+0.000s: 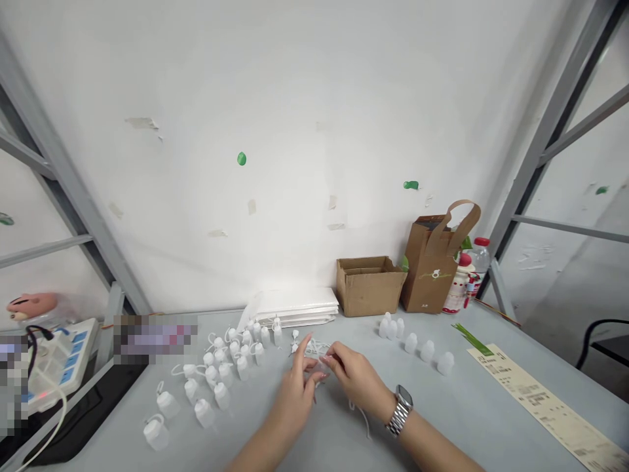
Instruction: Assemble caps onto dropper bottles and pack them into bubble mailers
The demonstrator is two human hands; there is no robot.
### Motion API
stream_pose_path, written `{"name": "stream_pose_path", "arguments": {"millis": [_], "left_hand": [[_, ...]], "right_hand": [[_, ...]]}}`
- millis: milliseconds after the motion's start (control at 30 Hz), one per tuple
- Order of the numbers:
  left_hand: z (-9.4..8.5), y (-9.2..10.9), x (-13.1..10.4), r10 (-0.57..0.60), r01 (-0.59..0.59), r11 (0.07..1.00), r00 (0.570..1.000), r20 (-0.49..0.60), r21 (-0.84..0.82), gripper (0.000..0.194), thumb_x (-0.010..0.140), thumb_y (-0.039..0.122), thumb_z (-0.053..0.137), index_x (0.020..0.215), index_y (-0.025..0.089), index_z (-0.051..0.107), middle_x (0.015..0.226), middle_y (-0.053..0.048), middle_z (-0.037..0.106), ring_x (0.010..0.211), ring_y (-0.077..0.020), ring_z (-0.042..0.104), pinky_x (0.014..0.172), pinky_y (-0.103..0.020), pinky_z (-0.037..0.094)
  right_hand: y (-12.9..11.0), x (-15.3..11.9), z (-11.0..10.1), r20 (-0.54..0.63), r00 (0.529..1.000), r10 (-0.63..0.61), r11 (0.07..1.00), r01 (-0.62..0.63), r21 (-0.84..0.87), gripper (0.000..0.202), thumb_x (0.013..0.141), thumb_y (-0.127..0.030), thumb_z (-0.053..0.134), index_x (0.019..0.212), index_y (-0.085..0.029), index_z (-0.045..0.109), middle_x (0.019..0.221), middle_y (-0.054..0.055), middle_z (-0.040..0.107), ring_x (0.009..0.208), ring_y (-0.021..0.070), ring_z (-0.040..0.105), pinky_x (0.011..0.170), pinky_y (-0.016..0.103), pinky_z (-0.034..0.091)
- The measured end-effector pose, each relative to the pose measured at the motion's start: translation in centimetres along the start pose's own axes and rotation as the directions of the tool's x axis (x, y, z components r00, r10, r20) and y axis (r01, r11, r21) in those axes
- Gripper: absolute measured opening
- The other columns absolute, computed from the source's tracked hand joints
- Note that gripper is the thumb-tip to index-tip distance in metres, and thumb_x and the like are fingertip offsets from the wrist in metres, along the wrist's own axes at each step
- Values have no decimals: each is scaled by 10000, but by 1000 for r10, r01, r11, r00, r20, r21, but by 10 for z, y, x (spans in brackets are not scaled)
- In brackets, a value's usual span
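Observation:
My left hand (296, 388) and my right hand (358, 381) meet over the middle of the table. Between their fingertips is a small translucent bottle (322, 368), mostly covered by the fingers. My left thumb and fingers grip it from the left, with the index finger raised. At its upper right, my right fingers pinch together. A thin white cord (364, 419) trails on the table below my right hand. Just behind the hands lie loose white cords with caps (317, 346). Several capped bottles (225, 373) with looped cords stand to the left; several cordless ones (427, 351) stand to the right.
Along the wall are a stack of white packets (289, 307), an open cardboard box (371, 292), a brown paper bag (428, 282) and a red-capped bottle (480, 255). A long paper strip (545, 400) lies right. A power strip (69, 357) sits at far left.

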State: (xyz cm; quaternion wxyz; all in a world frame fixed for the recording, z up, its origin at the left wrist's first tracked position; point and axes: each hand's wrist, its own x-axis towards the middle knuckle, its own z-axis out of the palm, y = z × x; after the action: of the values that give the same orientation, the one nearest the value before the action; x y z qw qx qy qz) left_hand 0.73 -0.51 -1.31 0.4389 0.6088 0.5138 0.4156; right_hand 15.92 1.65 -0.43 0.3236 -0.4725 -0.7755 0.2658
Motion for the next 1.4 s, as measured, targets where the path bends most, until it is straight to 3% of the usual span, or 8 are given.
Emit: {"name": "stream_pose_path", "arguments": {"millis": [133,233,333,533,767,1067,1400], "left_hand": [[-1,-7,5,27,-26,1000,999,-28,5,421,780,353,454,1142,156,538,934,-87,630,623,-153,573,516,-266,439],[0,-11,10,-31,27,995,999,-37,-98,481,747,449,478,1088,121,564,902,-96,649,592,-148,568,463,-254,431],[2,-11,11,-89,82,977,996,-24,-195,589,689,506,524,1096,81,534,907,-133,650,692,-191,599,422,-239,413],[4,-3,8,-113,114,959,993,21,-260,641,620,540,589,1045,61,554,880,-162,641,727,-221,593,391,-235,397],[6,1,6,-97,112,958,993,68,-265,612,623,557,601,1015,88,583,851,-135,633,719,-204,584,373,-217,394],[5,5,4,-97,120,957,990,99,-263,584,627,538,617,1017,103,602,865,-133,643,733,-204,588,391,-217,410],[5,-3,7,-95,111,964,993,77,-243,629,634,552,601,1046,78,580,841,-132,652,695,-192,583,399,-225,413]], "right_hand": [[6,7,-8,-34,998,56,962,-44,268,294,869,-438,379,929,-192,530,608,-35,517,523,114,461,535,234,374],[7,14,-18,-107,984,142,857,-68,510,419,825,-519,409,1019,-168,530,644,-22,509,490,107,450,495,244,388],[4,17,-25,-155,965,210,779,-70,623,460,784,-535,469,1035,-161,562,704,6,536,527,113,475,519,258,409],[4,18,-26,-166,965,203,805,-68,590,405,740,-486,551,976,-168,637,715,9,560,572,112,478,568,260,424],[13,21,-24,-184,946,269,836,-134,532,349,663,-481,622,777,-154,672,666,10,584,546,110,463,540,257,405],[12,20,-18,-163,949,271,859,-162,486,399,607,-561,639,563,-170,572,502,-43,458,484,101,405,495,244,352],[6,16,-14,-55,948,313,815,-238,528,420,625,-584,609,557,-177,528,463,-63,399,459,90,354,477,232,305]]}}
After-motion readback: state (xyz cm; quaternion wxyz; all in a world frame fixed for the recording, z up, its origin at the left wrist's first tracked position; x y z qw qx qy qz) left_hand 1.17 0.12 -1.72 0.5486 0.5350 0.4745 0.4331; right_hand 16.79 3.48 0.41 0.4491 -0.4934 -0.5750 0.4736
